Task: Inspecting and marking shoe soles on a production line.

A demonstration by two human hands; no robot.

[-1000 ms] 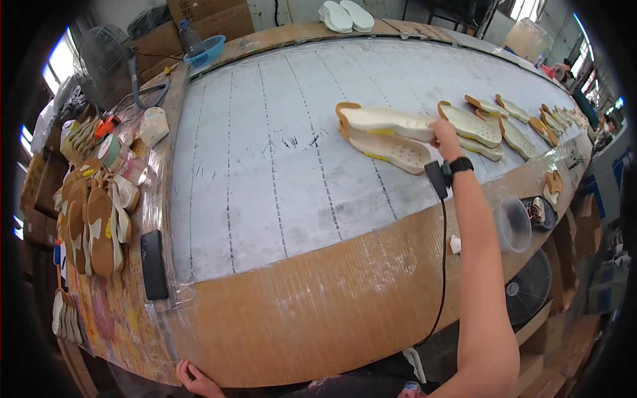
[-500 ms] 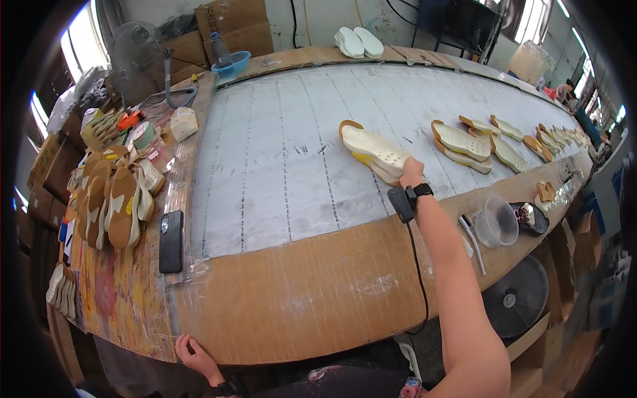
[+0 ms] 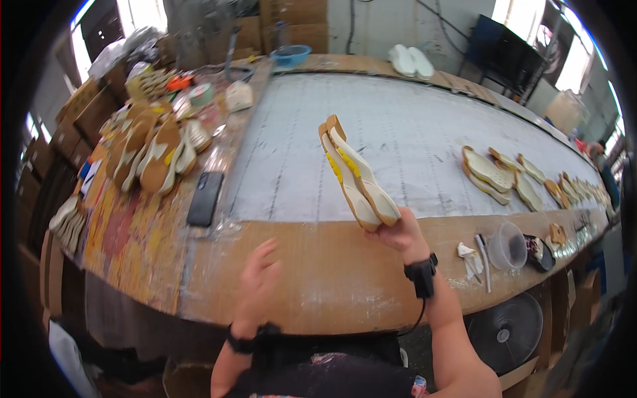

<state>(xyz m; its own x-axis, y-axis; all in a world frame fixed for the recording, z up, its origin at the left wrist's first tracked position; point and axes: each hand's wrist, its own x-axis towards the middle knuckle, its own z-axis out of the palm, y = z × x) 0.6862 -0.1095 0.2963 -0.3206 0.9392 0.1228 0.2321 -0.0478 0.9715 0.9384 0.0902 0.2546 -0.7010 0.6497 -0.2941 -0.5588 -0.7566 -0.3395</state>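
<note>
A pair of shoe soles [image 3: 355,176], white with tan outsoles and yellow patches, stands side by side on edge above the worktable. My right hand [image 3: 398,233] is closed round their lower ends, its fingers partly hidden behind them. To the left, above the brown cardboard edge, my left hand [image 3: 260,275] is raised with nothing in it; its fingers are loosely apart and slightly blurred. More white soles [image 3: 490,167] lie on the pale table surface [image 3: 285,159] at the right, in a row running toward the far end.
At the left, soles [image 3: 159,159] are heaped beside a black phone [image 3: 205,199]. A blue basin [image 3: 290,56] and white soles [image 3: 411,61] stand along the back. On the right front edge are a clear plastic tub [image 3: 508,249] and a brush-like white stick [image 3: 483,262]. A round fan [image 3: 505,335] sits below.
My right hand has lifted the pair of soles off the table, drawn it nearer and turned it on edge. My left hand has risen from the table's front edge toward it. The view has shifted left.
</note>
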